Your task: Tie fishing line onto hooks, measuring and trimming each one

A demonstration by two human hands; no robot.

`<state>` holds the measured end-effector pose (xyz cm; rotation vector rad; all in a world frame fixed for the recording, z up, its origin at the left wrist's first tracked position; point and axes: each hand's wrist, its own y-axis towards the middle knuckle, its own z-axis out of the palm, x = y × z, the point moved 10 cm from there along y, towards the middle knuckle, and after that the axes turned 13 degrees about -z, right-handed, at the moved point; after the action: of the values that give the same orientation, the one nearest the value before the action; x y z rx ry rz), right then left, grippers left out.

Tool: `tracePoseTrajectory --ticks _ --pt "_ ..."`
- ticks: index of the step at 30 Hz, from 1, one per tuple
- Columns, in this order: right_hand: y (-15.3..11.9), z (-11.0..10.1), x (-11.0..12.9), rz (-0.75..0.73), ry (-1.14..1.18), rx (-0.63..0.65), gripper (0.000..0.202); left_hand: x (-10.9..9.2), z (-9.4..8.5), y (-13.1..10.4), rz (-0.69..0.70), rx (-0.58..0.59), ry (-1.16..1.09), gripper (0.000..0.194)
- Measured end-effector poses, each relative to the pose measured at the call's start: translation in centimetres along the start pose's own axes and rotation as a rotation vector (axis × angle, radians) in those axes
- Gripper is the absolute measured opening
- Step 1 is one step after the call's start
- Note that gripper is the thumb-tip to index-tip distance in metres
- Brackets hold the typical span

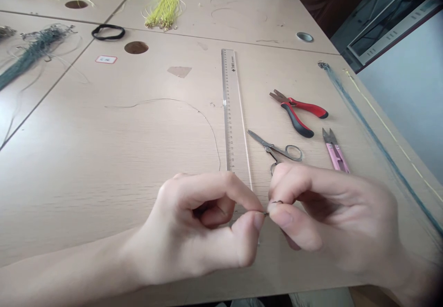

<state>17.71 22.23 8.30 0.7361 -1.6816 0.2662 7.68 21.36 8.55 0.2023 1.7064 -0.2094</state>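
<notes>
My left hand (214, 224) and my right hand (325, 214) meet near the front edge of the table, fingertips almost touching. Each one pinches thumb against forefinger. Between the tips shows a tiny dark piece (266, 213), held by the left and reaching to the right. A short thin dark end (276, 201) sticks out at my right thumb and forefinger. A fine thread (211, 129) curves over the table behind my left hand. Under and behind the hands lies a clear ruler (235, 113), its lower part partly hidden.
Scissors (270, 146), red-and-black pliers (294, 108) and pink snips (334, 150) lie behind my right hand. Long teal strands (377, 136) run along the right edge. Yellow strands (164, 9), a black band (108, 32) and a teal bundle (31, 55) lie farther back.
</notes>
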Motion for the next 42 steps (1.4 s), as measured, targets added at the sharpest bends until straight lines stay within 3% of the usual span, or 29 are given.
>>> tracePoseTrajectory --ticks 8,16,23,42 --pt "0.1 0.0 0.1 -0.001 -0.009 0.011 0.013 0.5 -0.1 -0.1 -0.019 -0.01 -0.039 0.017" --pt "0.5 -0.2 2.0 -0.193 -0.146 -0.007 0.011 0.5 -0.4 -0.1 -0.025 -0.03 -0.042 0.017" --pt "0.3 -0.2 2.2 -0.197 -0.136 -0.028 0.007 0.2 -0.3 -0.2 0.007 -0.025 -0.013 0.017" --pt "0.7 0.3 3.5 -0.311 -0.27 0.104 0.015 0.1 -0.1 -0.3 0.025 -0.016 -0.021 0.015"
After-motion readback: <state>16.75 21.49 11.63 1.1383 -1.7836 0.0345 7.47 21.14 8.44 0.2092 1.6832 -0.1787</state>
